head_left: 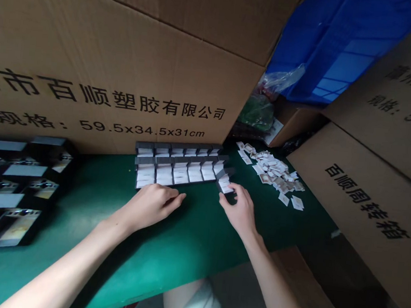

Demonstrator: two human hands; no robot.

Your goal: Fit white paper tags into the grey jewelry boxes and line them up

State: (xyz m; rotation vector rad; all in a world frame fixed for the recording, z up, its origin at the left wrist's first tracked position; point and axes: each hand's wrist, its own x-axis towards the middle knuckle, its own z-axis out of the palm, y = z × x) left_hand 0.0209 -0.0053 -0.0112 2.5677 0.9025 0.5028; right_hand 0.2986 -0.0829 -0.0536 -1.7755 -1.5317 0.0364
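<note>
Small dark jewellery-type boxes with raised lids and white inserts (181,172) stand in two rows on the green table, against a carton. My right hand (241,208) has its thumb and fingers around the near edge of the box at the right end (225,182); this box sits slightly angled from the row. My left hand (156,203) is in front of the near row's left part, fingers curled under and thumb pointing right. Whatever its fingers hold, if anything, is hidden. To the right lies a loose pile of small white packets or cards (276,171).
Larger black open cases (13,227) fill the table's left side. A big printed carton (109,57) walls off the back, with more cartons (369,189) at the right. Behind the pile are plastic bags (256,113) and a blue crate (332,50). The green table (136,263) ends at my lap.
</note>
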